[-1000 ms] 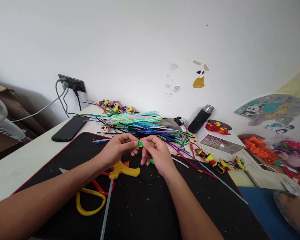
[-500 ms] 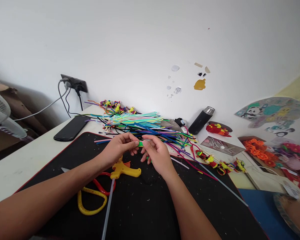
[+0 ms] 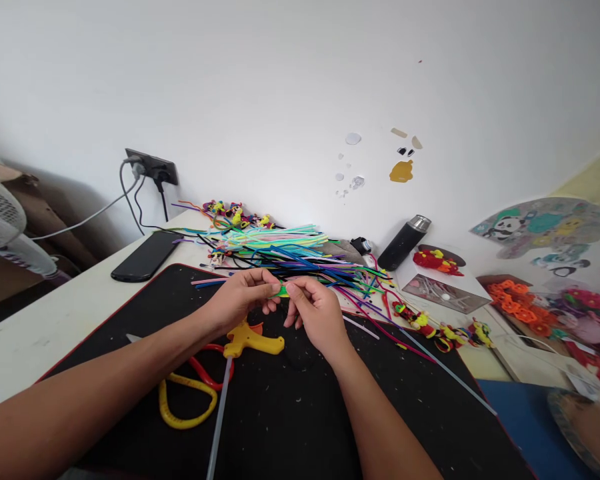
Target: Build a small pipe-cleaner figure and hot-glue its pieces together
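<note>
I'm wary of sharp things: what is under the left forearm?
Scissors lie on the black mat: a blade tip shows beyond the left forearm, with yellow and red handles on its near side. Their middle is covered, so the pivot cannot be seen.

Pipe cleaners (image 3: 280,238) lie behind the held piece (image 3: 283,291).

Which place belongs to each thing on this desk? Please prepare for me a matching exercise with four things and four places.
Things:
1. Green piece
2. Phone
3. Yellow glue gun
4. Black bottle

Places:
A. On the black mat
B. Just left of the white box
C. Between the fingertips of the left hand and the right hand
D. On the white tabletop, left of the mat

Pairs: 1-C, 2-D, 3-A, 4-B
</note>
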A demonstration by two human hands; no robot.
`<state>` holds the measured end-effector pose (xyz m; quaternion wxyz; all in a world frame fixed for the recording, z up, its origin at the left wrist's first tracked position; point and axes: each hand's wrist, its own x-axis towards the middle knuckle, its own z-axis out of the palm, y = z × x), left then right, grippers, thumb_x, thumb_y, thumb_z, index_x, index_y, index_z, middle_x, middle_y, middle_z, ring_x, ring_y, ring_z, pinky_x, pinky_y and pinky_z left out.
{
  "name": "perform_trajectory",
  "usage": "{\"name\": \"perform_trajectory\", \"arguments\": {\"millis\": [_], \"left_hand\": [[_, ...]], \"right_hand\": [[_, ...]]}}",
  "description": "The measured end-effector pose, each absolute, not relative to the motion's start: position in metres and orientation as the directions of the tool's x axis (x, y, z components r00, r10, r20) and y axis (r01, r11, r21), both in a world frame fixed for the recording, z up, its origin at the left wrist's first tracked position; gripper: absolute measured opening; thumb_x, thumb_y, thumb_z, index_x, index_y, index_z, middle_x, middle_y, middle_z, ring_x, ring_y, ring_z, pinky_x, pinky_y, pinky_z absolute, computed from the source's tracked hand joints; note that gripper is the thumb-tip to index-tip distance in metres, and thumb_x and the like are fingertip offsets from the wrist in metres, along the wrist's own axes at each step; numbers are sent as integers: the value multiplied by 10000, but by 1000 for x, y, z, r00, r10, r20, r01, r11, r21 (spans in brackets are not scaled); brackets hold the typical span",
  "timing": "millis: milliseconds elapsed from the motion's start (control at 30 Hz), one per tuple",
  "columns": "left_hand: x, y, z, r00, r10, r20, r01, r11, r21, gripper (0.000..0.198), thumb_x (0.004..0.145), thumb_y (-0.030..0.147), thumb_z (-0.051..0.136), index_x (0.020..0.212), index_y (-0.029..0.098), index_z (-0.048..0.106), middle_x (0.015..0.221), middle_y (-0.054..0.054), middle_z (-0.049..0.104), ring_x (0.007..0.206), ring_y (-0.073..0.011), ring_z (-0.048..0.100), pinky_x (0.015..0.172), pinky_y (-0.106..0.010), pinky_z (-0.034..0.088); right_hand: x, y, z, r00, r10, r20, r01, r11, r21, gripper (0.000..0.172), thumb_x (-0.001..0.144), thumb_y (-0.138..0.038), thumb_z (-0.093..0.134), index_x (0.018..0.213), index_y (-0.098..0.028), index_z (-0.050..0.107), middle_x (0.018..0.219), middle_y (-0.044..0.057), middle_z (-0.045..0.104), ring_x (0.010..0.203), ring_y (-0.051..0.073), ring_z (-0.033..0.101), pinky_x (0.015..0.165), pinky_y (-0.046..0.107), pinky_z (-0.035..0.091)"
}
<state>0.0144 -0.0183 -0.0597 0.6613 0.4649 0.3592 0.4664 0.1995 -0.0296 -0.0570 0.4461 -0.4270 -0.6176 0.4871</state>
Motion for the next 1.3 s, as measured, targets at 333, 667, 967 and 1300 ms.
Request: {"name": "perform_trajectory", "arguments": {"millis": [333,667,967,1300], "left_hand": [[14,-17,-57,251,965,80,-111,-53,992,423,737,524,888,816,172,668,625,14,672,561,-139,612,567,-262,510],[13,-19,-60,295,952,86,-89,-62,994,405,810,540,832,862,173,668,675,4,681,597,-149,630,597,-273,526],[14,-19,-63,378,915,140,-204,-65,977,409,796,430,883,1053,168,701,859,-10,724,769,-159,684,747,-296,561],[13,-18,-62,347,931,116,-214,-42,976,345,804,441,882,938,152,750,765,-18,746,660,-148,681,672,-280,558]], "right_hand": [[198,-25,-67,-285,955,80,50,98,-994,465,954,-635,614,1097,-198,682,714,-22,634,485,129,669,390,179,405],[198,-24,-68,-262,964,39,64,58,-996,433,919,-608,648,991,-180,647,646,-43,619,442,122,645,381,180,408],[202,-22,-60,-205,979,19,20,23,-1000,441,878,-587,680,999,-163,661,625,-45,621,429,129,644,376,191,420],[203,-22,-59,-278,960,18,-28,11,-1000,413,885,-569,682,985,-169,661,598,-44,624,433,136,651,376,189,423]]}}
